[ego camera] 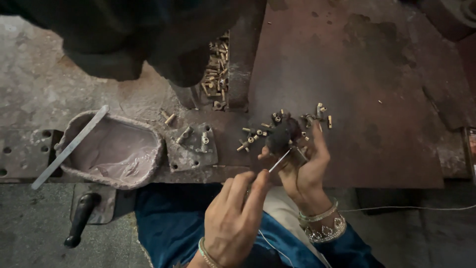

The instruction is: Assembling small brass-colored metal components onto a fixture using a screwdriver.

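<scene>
My left hand (pixel 233 218) pinched a thin, stiff metal pin (pixel 279 162), while my right hand (pixel 303 166) gripped a small, dark, light-looking part (pixel 279 137) around its middle.

Two hands (pixel 233 218), one pink bowl (pixel 114 149), one flat metal bar (pixel 69 147), one black-handled tool (pixel 79 218), many small brass fittings (pixel 258 134).
</scene>
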